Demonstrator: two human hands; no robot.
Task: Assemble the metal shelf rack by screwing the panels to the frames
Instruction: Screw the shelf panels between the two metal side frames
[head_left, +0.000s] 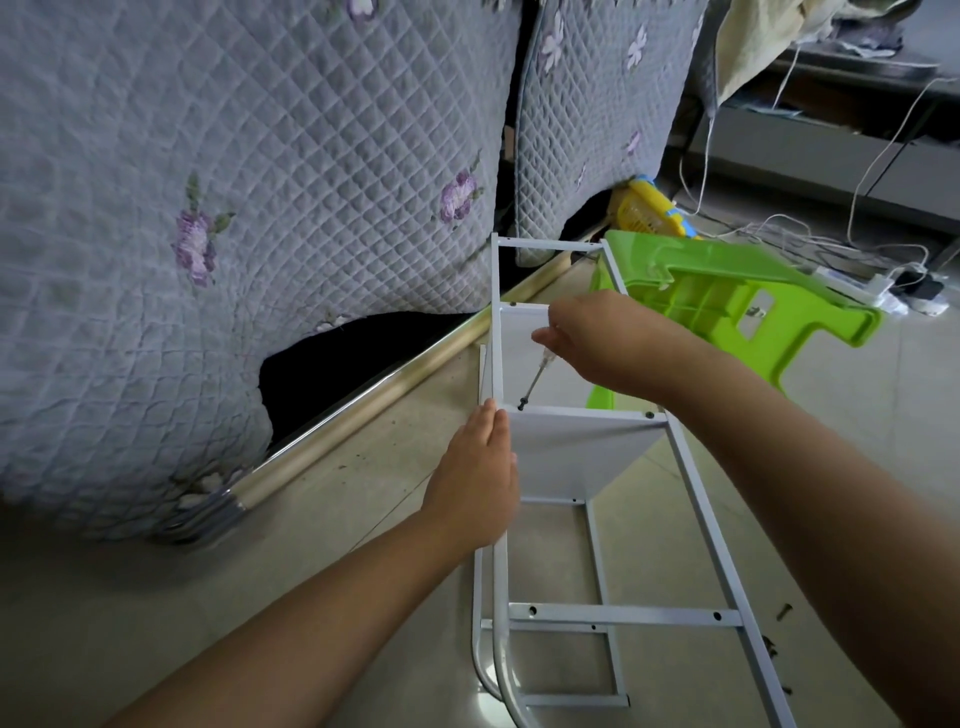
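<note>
A quilted sofa cover (208, 208) fills the far left. Near it the left hand (475, 478) lies flat, fingers straight and together, fingertips touching the left rail of the white frame (500, 571) at the near panel (571, 452). Right of that, the right hand (597, 338) grips a screwdriver (535, 376), fingers curled round its handle; the tip slants down-left from them onto a screw (521, 404) at the panel's edge. A green stool (727, 291) lies tipped at far right
</note>
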